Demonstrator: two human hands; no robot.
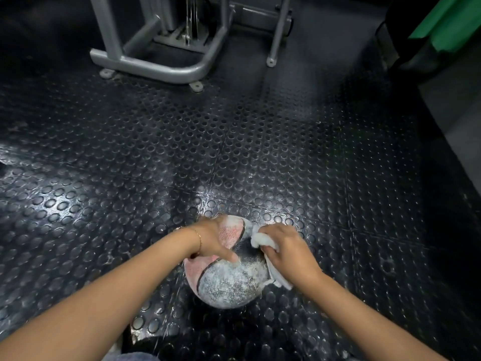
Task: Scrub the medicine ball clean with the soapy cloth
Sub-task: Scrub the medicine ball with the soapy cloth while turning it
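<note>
A medicine ball (pixel 229 282) with pink and black panels, streaked with white soap foam, sits on the studded floor low in the middle of the view. My left hand (pixel 213 239) lies spread over the ball's upper left side, thumb pointing down across a seam. My right hand (pixel 286 252) grips a bunched white cloth (pixel 263 241) and presses it against the ball's upper right side. A tail of the cloth hangs down past my right wrist.
The black rubber floor (pixel 182 165) with round studs looks wet and shiny around the ball. A grey metal gym machine frame (pixel 161 69) stands at the back left. A dark bench or pad with green cover (pixel 442 22) is at the top right.
</note>
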